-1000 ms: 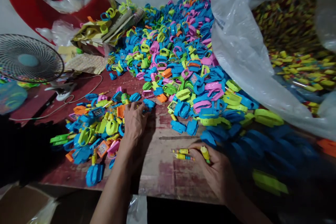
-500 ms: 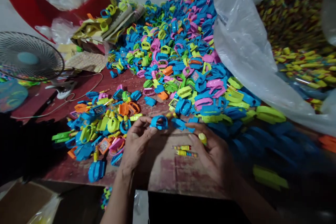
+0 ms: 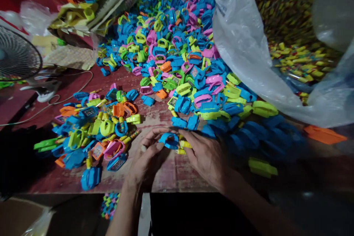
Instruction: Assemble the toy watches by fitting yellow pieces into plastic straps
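Between the thumb and fingers of my left hand [image 3: 148, 151] is a blue toy watch [image 3: 169, 140], its loop band facing me. My right hand [image 3: 207, 156] pinches a small yellow-ended tube [image 3: 184, 143] right beside the watch; whether the tube touches it, I cannot tell. Just below, another yellow tube [image 3: 181, 151] lies on the table, partly hidden by my right hand. Loose blue pieces [image 3: 193, 122] lie just beyond my fingers.
A large heap of coloured toy watches [image 3: 166, 44] covers the back. A smaller pile with tubes [image 3: 91, 129] lies left. To the right, a plastic bag [image 3: 238, 37] holds many yellow tubes [image 3: 301, 62]. A clip fan [image 3: 16, 55] and its cable [image 3: 83, 86] stand at left.
My right hand has moved left with its yellow tube, up to the watch in my left hand. The camera view has shifted, so the surroundings sit further left and higher.
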A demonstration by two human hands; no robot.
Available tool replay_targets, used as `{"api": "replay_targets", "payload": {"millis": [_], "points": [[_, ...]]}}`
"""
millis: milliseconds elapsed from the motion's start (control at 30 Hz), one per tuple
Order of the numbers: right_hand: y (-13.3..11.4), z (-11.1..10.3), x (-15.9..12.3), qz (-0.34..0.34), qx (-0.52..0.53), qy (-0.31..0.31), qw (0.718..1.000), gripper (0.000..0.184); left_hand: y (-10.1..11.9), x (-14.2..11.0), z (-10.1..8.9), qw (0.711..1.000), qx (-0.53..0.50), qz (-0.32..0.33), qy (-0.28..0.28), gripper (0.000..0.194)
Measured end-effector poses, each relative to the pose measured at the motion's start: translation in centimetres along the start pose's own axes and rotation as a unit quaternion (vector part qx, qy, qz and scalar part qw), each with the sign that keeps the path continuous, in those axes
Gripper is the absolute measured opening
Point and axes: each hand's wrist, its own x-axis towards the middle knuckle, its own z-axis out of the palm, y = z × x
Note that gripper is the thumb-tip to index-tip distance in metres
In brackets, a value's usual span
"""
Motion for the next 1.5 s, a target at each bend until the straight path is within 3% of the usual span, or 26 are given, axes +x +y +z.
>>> {"api": "replay_targets", "payload": {"millis": [100, 167, 233, 333, 433, 533, 633, 700, 800, 900, 967, 1133, 1233, 1367, 1500], "points": [[0.6, 0.6, -0.5, -0.019, -0.028, 0.019, 0.999, 0.052, 3.4, 1.2, -1.6, 0.995, 0.039, 0.049, 0.080, 0.023], [1.1, 1.2, -0.9, -0.023, -0.004, 0.033, 0.999, 0.051, 6.9, 2.0, -3.6, 0.973, 0.057, 0.168, 0.149, 0.014], [1.3, 1.7, -1.1, -0.019, 0.032, 0.041, 0.998, 0.047, 10.2, 2.6, -5.8, 0.926, 0.057, 0.275, 0.254, 0.022], [1.2, 1.8, -0.7, -0.002, 0.040, 0.053, 0.998, 0.048, 11.9, 3.4, -7.6, 0.924, 0.037, 0.230, 0.304, 0.041], [0.7, 1.2, 0.7, 0.019, -0.025, 0.066, 0.997, 0.049, 9.3, 4.1, -7.1, 0.940, 0.028, 0.173, 0.292, 0.031], [0.0, 0.6, 2.6, 0.058, -0.111, 0.028, 0.992, 0.051, 5.4, 4.4, -5.2, 0.948, 0.031, 0.156, 0.276, 0.033], [-0.4, 0.6, 4.0, 0.075, -0.160, -0.021, 0.984, 0.051, 3.2, 3.9, -3.0, 0.954, 0.109, 0.136, 0.244, 0.035], [-0.2, 0.8, 4.3, 0.075, -0.153, -0.020, 0.985, 0.053, 2.6, 3.4, -1.5, 0.957, 0.184, 0.111, 0.196, 0.034], [0.4, 1.1, 3.8, 0.075, -0.082, 0.013, 0.994, 0.051, 1.9, 2.8, 0.2, 0.955, 0.251, 0.103, 0.121, 0.037], [0.9, 1.1, 2.8, 0.081, 0.064, 0.066, 0.992, 0.028, 0.7, 2.6, 1.3, 0.948, 0.285, 0.116, 0.078, 0.040], [0.7, 1.2, 2.3, 0.102, 0.169, 0.095, 0.976, 0.017, -0.4, 2.5, 1.8, 0.954, 0.270, 0.114, 0.055, 0.034], [-0.2, 1.9, 2.0, 0.140, 0.269, 0.105, 0.947, 0.022, -2.1, 2.5, 2.7, 0.970, 0.189, 0.127, 0.084, 0.019], [0.2, 1.9, 2.0, 0.146, 0.307, 0.060, 0.939, 0.025, -1.7, 2.8, 2.8, 0.969, 0.179, 0.140, 0.097, 0.018], [1.7, 0.5, 1.3, 0.117, 0.349, 0.012, 0.930, 0.026, -1.3, 2.7, 2.4, 0.989, 0.109, 0.049, 0.088, 0.023], [2.5, -1.1, 0.8, 0.066, 0.320, 0.037, 0.944, 0.021, -1.9, 2.5, 2.1, 0.996, 0.058, -0.063, -0.001, 0.021]]}}
